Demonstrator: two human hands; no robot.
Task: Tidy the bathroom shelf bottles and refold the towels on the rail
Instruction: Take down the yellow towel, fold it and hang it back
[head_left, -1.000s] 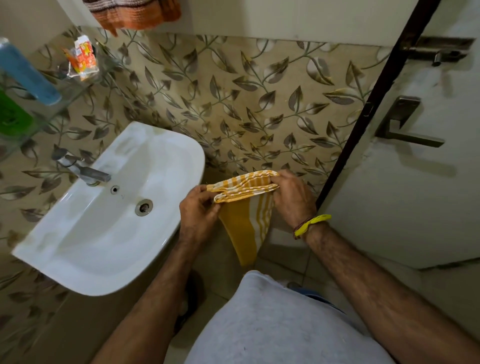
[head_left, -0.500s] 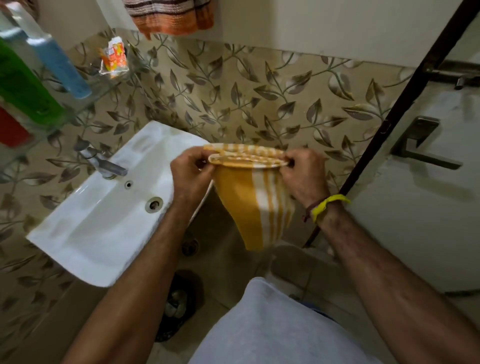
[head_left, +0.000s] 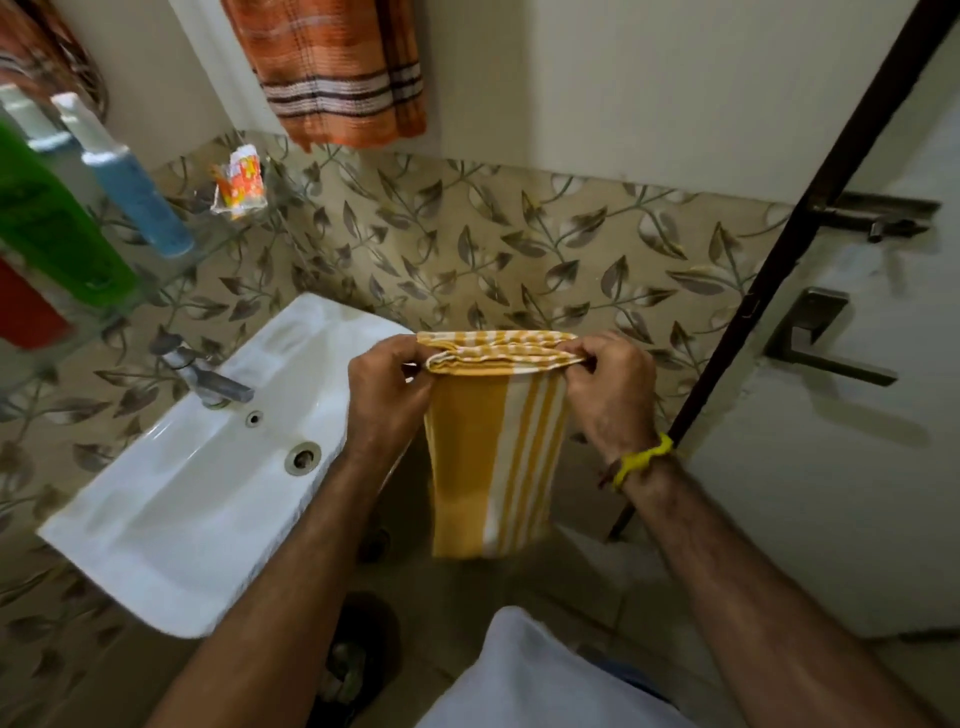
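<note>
A yellow towel with white stripes (head_left: 493, 462) hangs folded in front of me, its top edge doubled over. My left hand (head_left: 387, 395) pinches the left end of that fold and my right hand (head_left: 610, 389) pinches the right end. An orange striped towel (head_left: 332, 73) hangs on the wall above, its rail out of view. On the glass shelf (head_left: 218, 234) at the left stand a blue bottle (head_left: 135, 192), a green bottle (head_left: 47, 218) and a red bottle (head_left: 26, 312), with a small orange and white packet (head_left: 240, 182) further back.
A white washbasin (head_left: 182, 499) with a metal tap (head_left: 208, 376) sits just left of my hands. A white door with a lever handle (head_left: 826, 338) and a bolt (head_left: 878, 215) stands at the right. A dark sandal (head_left: 358, 660) lies on the floor below.
Both hands have raised the yellow towel and the view has tilted up. The towel now hangs flatter and longer; more of the orange towel and the shelf bottles show.
</note>
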